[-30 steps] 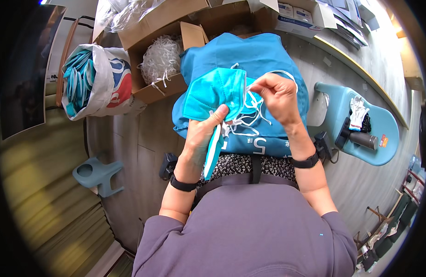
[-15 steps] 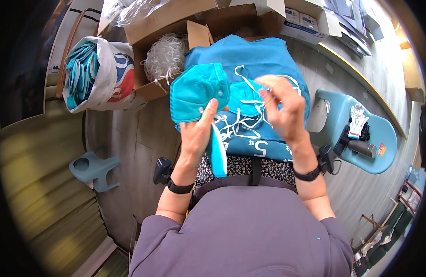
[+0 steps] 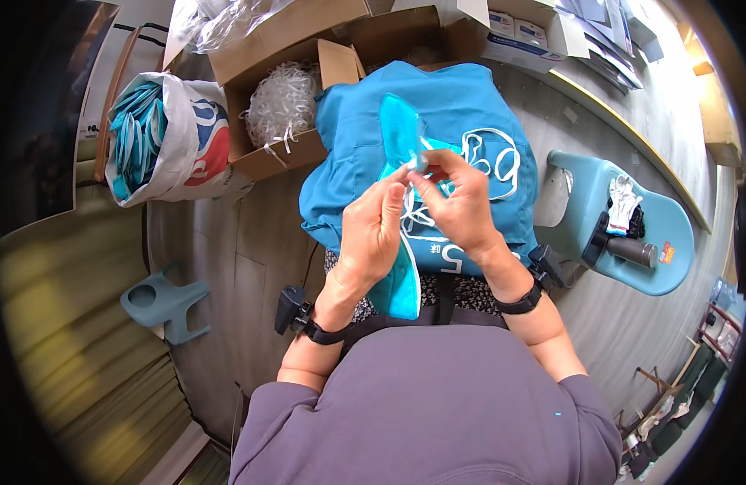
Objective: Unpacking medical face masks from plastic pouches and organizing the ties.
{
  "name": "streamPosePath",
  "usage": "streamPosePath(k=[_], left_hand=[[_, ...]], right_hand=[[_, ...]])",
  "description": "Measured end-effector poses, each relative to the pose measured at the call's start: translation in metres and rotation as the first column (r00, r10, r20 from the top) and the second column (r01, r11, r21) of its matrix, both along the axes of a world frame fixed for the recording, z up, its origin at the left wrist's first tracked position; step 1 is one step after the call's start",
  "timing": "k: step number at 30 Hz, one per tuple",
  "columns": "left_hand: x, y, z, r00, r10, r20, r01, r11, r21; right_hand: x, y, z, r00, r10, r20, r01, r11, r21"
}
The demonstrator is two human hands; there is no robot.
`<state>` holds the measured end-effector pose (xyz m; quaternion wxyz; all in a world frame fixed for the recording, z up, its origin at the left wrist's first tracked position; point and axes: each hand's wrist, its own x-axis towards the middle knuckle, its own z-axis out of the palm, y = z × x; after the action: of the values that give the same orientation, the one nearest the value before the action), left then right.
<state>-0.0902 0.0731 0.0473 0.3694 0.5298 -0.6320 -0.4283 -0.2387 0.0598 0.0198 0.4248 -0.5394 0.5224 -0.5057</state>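
A teal cup-shaped face mask (image 3: 399, 133) is turned nearly edge-on in front of me, its lower flap hanging towards my lap. My left hand (image 3: 371, 233) is closed on its middle, thumb and fingers pinching near the edge. The fingertips of my right hand (image 3: 460, 204) meet the left ones there, pinched on something small and whitish, blurred and partly hidden. Beneath both hands, a blue cloth (image 3: 348, 113) with white print covers my lap. White elastic straps (image 3: 504, 166) lie looped on it, beside another teal mask partly hidden by my right hand.
A white bag (image 3: 179, 145) stuffed with teal masks stands at the left. Behind it, a cardboard box (image 3: 288, 153) holds a heap of white straps (image 3: 280, 101). At the right, a blue-grey stool (image 3: 664, 210) carries gloves and a dark flask. A smaller stool (image 3: 175, 311) stands left.
The mask has turned from face-on to edge-on and moved slightly right. My right hand has come left and down from above the straps, and its fingertips now meet my left hand's.
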Motion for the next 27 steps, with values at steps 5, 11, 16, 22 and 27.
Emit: streamPosePath(k=[5, 11, 16, 22, 27], left_hand=[[-0.001, -0.005, -0.002, 0.978, 0.095, 0.188, -0.072, 0.989, -0.126], [-0.004, -0.008, 0.003, 0.979, 0.054, 0.198, -0.033, 0.994, -0.107], [-0.005, -0.005, -0.008, 0.982, 0.065, 0.18, -0.052, 0.995, -0.081], [0.002, -0.005, -0.017, 1.0, -0.009, -0.022, 0.014, 0.968, 0.251], [0.01, -0.013, -0.026, 0.968, 0.128, -0.218, -0.063, 0.957, 0.283]], right_hand=[[-0.011, 0.002, -0.002, 0.938, 0.034, 0.345, -0.117, 0.968, 0.223], [-0.011, 0.002, -0.005, 0.893, 0.008, 0.449, -0.13, 0.962, 0.24], [-0.009, 0.001, -0.003, 0.943, 0.024, 0.331, -0.11, 0.963, 0.244], [-0.01, 0.005, -0.006, 0.972, 0.002, 0.235, -0.058, 0.971, 0.231], [-0.02, 0.002, -0.006, 0.985, -0.132, 0.115, 0.115, 0.982, 0.148]])
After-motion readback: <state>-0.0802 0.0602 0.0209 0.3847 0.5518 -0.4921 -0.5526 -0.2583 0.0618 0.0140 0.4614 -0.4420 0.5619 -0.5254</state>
